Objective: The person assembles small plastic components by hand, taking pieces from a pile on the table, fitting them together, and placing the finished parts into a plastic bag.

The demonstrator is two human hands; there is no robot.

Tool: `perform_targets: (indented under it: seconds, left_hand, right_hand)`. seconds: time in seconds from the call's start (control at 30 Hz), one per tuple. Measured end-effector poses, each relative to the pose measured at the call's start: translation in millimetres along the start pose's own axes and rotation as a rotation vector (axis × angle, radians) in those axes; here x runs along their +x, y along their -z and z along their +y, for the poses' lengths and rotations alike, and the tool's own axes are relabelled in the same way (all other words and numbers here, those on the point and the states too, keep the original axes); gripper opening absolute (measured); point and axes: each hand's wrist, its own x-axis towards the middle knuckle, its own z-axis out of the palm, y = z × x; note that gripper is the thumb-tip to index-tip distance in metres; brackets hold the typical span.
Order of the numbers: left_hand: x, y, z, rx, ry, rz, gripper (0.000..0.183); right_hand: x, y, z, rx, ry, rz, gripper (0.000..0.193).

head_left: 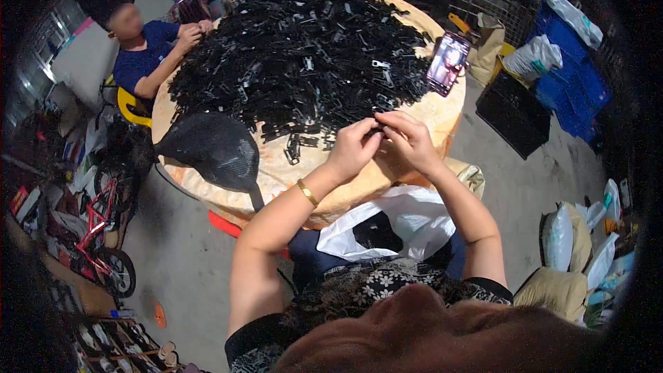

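A large heap of small black clip-like parts (297, 55) covers most of a round table draped in a cream cloth (290, 197). At its near edge, my left hand (356, 145) and my right hand (409, 139) meet, fingertips pinched together. Between them is a small dark piece (378, 128), mostly hidden by the fingers; it looks like one of the black parts. A few loose parts (295, 148) lie left of my hands. Below my hands, on my lap, a white plastic bag (338, 240) gapes, with black contents inside.
A black mesh fan-shaped thing (214, 148) with a handle lies on the table's left. A lit phone (449, 62) stands at the right edge. Across on the left sits another person (141, 48), hands at the heap. Blue crates (573, 90), sacks (558, 238) and a red bicycle (97, 228) surround the table.
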Motion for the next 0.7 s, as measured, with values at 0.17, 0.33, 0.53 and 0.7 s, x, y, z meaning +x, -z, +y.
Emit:
perform_targets:
  seconds: [0.17, 0.33, 0.53, 0.7]
  left_hand:
    - [3.3, -7.9, -2.3, -0.346, 0.224, -0.092, 0.016]
    - [8.9, 3.9, -4.7, -0.764, 0.48, -0.104, 0.025]
    - [8.7, 8.5, -2.4, -0.876, 0.607, -0.155, 0.031]
    - [4.1, 1.6, -3.9, -0.755, 0.556, -0.168, 0.032]
  right_hand:
    - [-14.1, 7.7, 11.7, 0.279, -0.236, 0.016, 0.029]
    - [-15.2, 8.0, -9.4, -0.185, -0.013, 0.198, 0.034]
    - [-15.1, 5.9, -4.8, -0.445, 0.335, 0.109, 0.03]
    - [-14.2, 4.3, -7.3, -0.468, 0.352, 0.014, 0.034]
